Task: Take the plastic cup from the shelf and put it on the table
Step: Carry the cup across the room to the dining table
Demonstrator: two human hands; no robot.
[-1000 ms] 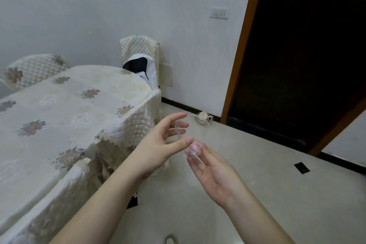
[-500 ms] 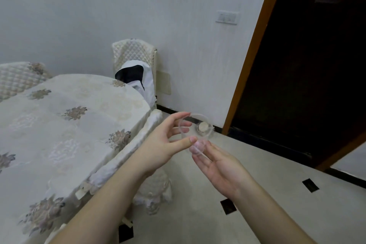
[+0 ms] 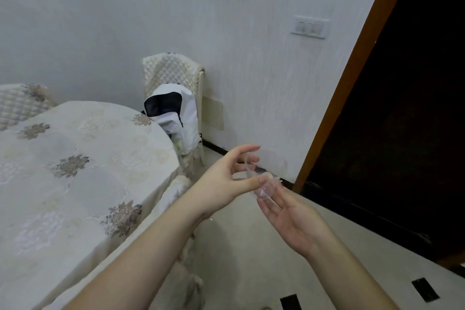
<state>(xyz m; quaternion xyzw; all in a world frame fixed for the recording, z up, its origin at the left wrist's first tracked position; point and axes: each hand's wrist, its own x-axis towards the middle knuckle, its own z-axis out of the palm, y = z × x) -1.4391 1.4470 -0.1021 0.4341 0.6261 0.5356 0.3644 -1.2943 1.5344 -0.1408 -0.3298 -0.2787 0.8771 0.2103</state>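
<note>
A clear plastic cup (image 3: pixel 267 171) is held in the air to the right of the table, lying on its side with its mouth turned to the wall. My left hand (image 3: pixel 226 181) pinches its rim between thumb and fingers. My right hand (image 3: pixel 289 219) lies palm up beneath it, the fingertips touching the cup's base. The table (image 3: pixel 75 184) with its white flowered cloth fills the left side, a little left of both hands. No shelf is in view.
A quilted chair (image 3: pixel 173 75) with a white and black backpack (image 3: pixel 176 116) stands against the wall behind the table. Another chair back (image 3: pixel 20 103) shows at far left. A dark doorway (image 3: pixel 402 108) with a wooden frame is on the right.
The view has swung right and closer to the wall. Both hands with the cup have risen slightly and the cup's mouth now faces the wall more.
</note>
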